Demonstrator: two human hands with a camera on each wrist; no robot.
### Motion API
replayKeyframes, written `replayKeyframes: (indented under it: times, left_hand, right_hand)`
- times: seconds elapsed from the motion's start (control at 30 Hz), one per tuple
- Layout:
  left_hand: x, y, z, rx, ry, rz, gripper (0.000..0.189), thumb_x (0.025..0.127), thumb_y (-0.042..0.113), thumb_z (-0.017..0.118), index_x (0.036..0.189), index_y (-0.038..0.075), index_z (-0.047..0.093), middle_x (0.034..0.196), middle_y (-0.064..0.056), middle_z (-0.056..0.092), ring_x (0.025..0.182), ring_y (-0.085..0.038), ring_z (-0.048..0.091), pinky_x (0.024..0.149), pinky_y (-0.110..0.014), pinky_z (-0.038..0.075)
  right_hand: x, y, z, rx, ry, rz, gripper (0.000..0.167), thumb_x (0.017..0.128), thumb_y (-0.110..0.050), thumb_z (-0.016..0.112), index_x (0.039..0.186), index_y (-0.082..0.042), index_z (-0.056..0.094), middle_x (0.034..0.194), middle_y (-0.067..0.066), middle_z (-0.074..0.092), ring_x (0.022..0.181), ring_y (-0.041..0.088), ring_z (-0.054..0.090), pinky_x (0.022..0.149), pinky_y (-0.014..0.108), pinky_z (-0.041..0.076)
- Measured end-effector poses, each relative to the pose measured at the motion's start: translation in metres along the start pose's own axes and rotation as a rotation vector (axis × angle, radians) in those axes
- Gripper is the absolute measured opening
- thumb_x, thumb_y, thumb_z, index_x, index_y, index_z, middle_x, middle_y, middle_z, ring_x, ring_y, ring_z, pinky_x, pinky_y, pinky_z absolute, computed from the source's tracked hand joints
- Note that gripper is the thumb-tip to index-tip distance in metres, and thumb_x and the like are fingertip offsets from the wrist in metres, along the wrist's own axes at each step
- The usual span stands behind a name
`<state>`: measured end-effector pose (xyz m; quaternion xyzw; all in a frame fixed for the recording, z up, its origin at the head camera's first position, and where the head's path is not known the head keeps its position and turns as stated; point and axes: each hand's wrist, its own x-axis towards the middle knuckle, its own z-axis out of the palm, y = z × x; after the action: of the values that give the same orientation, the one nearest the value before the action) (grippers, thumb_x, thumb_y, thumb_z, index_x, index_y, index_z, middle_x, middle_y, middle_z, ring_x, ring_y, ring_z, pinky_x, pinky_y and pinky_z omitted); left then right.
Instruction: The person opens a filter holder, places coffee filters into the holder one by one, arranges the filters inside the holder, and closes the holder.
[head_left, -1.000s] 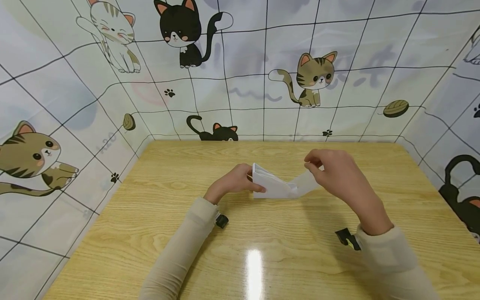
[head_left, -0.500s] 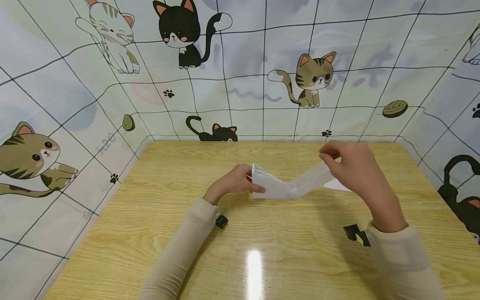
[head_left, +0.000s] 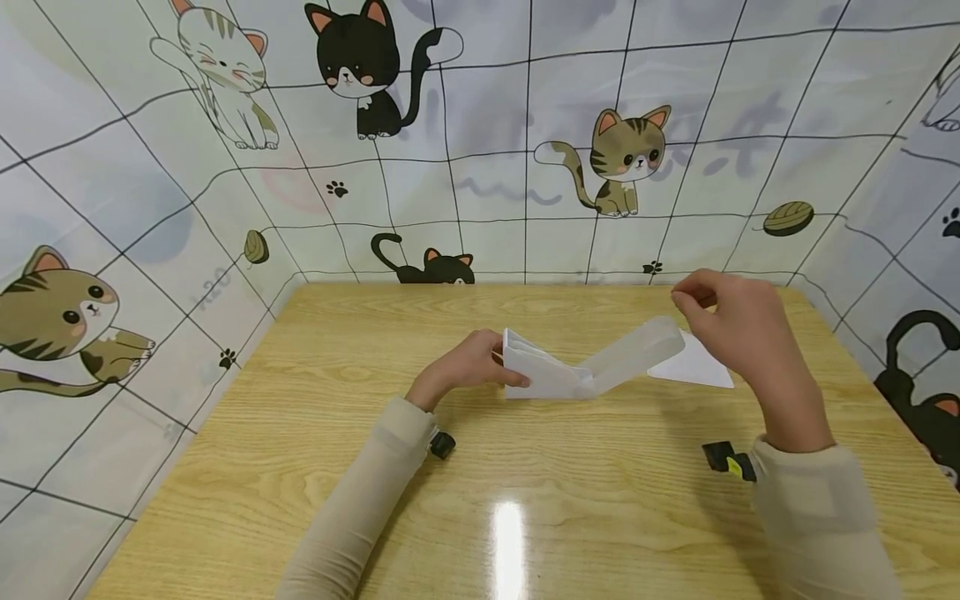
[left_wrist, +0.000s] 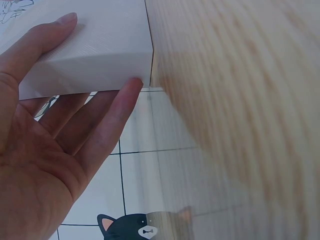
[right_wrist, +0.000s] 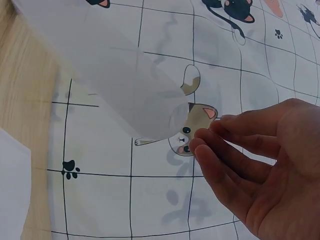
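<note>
In the head view, my left hand point(head_left: 474, 358) grips the left end of a white wedge-shaped folded packet point(head_left: 547, 375), thumb on its near face. Layered edges show along its top. The left wrist view has the packet point(left_wrist: 100, 40) close up, thumb above and fingers underneath. From its right end a translucent white strip point(head_left: 633, 354) rises and curls over at the tip. My right hand point(head_left: 738, 321) is raised beyond that tip. The right wrist view shows its loosely bent fingers with a gap between them and the strip point(right_wrist: 125, 85).
A flat white piece of paper point(head_left: 693, 364) lies on the wooden table point(head_left: 420, 517), behind and right of the strip. A wall covering with cat drawings point(head_left: 495, 192) stands at the back and both sides. Small black devices sit at both wrists.
My right hand has moved right and upward, drawing the strip out and then letting it go. More of the flat white paper shows now. My left hand and the packet stay put.
</note>
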<state>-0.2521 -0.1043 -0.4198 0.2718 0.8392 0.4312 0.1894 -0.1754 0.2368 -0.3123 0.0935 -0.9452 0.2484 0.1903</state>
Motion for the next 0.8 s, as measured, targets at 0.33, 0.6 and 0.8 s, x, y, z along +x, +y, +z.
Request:
replayKeyframes:
  times: [0.33, 0.6, 0.8]
  left_hand:
    - [0.001, -0.001, -0.001, 0.008, 0.001, 0.002, 0.034, 0.085, 0.018, 0.086, 0.117, 0.011, 0.075, 0.111, -0.006, 0.078, 0.093, -0.014, 0.073, 0.071, -0.027, 0.056]
    - [0.002, -0.001, 0.000, 0.013, 0.005, 0.000, 0.034, 0.085, 0.019, 0.086, 0.116, 0.011, 0.075, 0.109, -0.005, 0.078, 0.092, -0.013, 0.073, 0.071, -0.027, 0.056]
    - [0.002, -0.002, 0.000, 0.014, 0.003, 0.000, 0.034, 0.085, 0.020, 0.086, 0.116, 0.011, 0.075, 0.109, -0.005, 0.078, 0.092, -0.013, 0.073, 0.072, -0.027, 0.056]
  right_hand:
    - [0.007, 0.028, 0.007, -0.002, 0.007, 0.078, 0.027, 0.104, -0.021, 0.059, 0.108, 0.001, 0.074, 0.099, 0.026, 0.075, 0.089, 0.041, 0.067, 0.071, 0.048, 0.045]
    - [0.010, 0.046, 0.017, -0.003, -0.002, 0.135, 0.029, 0.105, -0.022, 0.055, 0.109, 0.000, 0.074, 0.104, 0.026, 0.074, 0.092, 0.041, 0.064, 0.075, 0.052, 0.045]
    - [0.011, 0.058, 0.023, -0.005, -0.067, 0.163, 0.032, 0.105, -0.024, 0.055, 0.111, 0.001, 0.073, 0.106, 0.027, 0.073, 0.088, 0.040, 0.065, 0.065, 0.044, 0.046]
